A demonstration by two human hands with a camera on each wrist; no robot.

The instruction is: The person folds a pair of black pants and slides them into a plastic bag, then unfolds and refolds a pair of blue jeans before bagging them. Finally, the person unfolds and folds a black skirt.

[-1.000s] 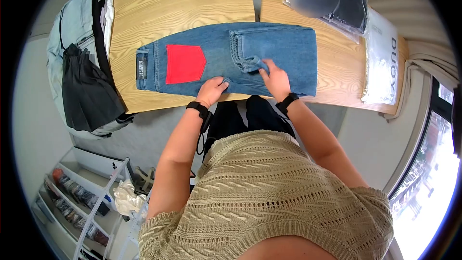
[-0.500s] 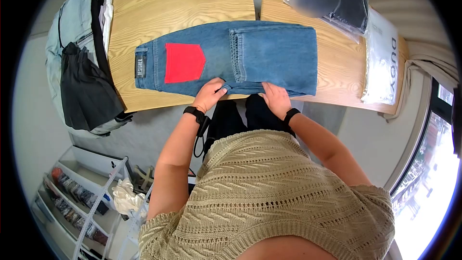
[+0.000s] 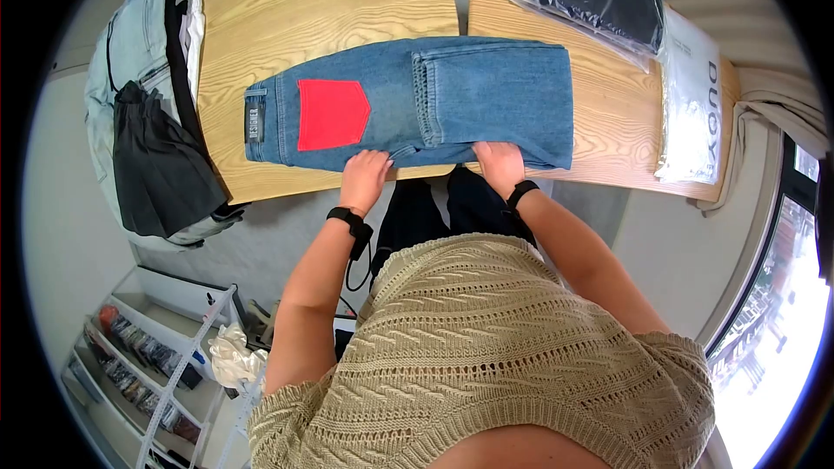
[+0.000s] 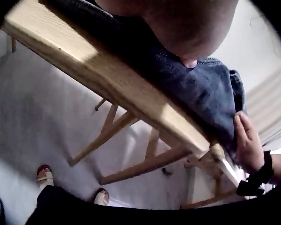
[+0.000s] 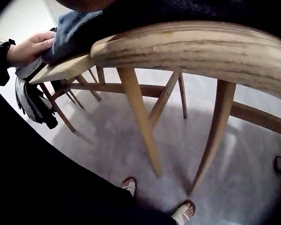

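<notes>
Folded blue jeans [image 3: 486, 95] lie lengthwise across the tables, with a red back pocket [image 3: 333, 115] and a dark "DESIGNER" waistband patch [image 3: 254, 122] toward the left. One leg end is folded back, its frayed hem [image 3: 426, 100] running across the middle. My left hand [image 3: 366, 181] rests its extended fingers on the near edge, below and right of the pocket. Farther right, my right hand [image 3: 501, 168] pinches the near edge of the folded leg; the left wrist view shows its fingertips [image 4: 240, 117] at the denim. Both wrists wear black bands.
Two wooden tables meet at a gap [image 3: 462, 9] behind the jeans. Bagged dark clothing [image 3: 599, 0] and a clear "DUOY" packet [image 3: 691, 104] lie at right. Light denim [image 3: 139, 30] and a black pleated garment [image 3: 161, 165] hang at left. Wooden table legs [image 5: 140, 122] stand below.
My right hand has left the turned-up hem corner, now lying flat, and moved down to the near edge. My left hand has let go of a pinch of denim and shifted left.
</notes>
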